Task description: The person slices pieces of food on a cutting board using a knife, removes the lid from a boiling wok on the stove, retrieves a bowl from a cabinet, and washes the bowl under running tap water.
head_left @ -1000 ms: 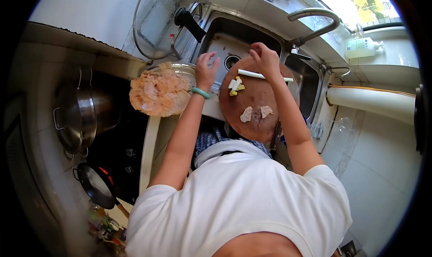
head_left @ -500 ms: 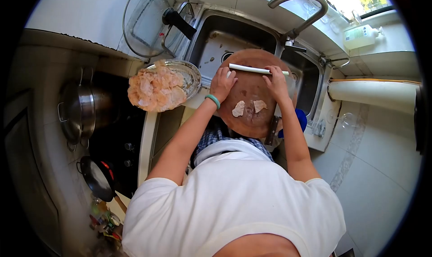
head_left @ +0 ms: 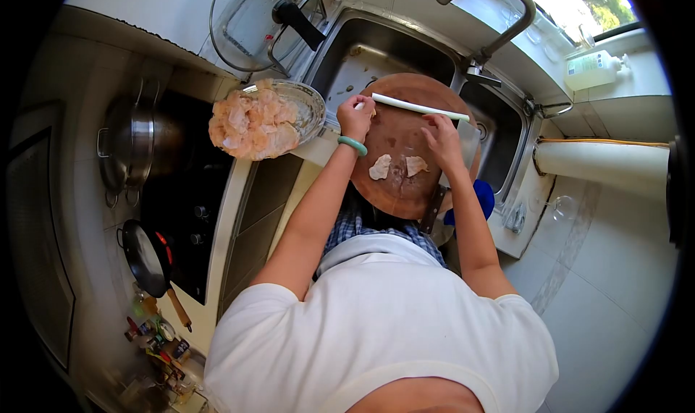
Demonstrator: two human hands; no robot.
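A round wooden board (head_left: 398, 134) lies over the front of the sink. My left hand (head_left: 355, 118), with a green bangle at the wrist, is closed around small cut pieces at the board's left edge; white and yellowish bits peek out. A long white stalk (head_left: 420, 107) lies across the far part of the board. My right hand (head_left: 443, 139) hovers or rests just below its right end, fingers apart, holding nothing. Two pale meat pieces (head_left: 380, 167) lie nearer my body. A cleaver (head_left: 433, 209) lies along the board's right side, partly under my right forearm.
Left of the board, a glass dish (head_left: 311, 109) holds a heap of pale orange slices. Behind it stands a glass lid (head_left: 253, 29). The sink (head_left: 355, 58) and faucet (head_left: 499, 40) are beyond the board. A pot (head_left: 130, 141) and a wok (head_left: 145, 257) are at the far left.
My left hand came down to the board and closed over the cut pieces, which are no longer on the wood. My right hand moved down from the far edge and left the stalk.
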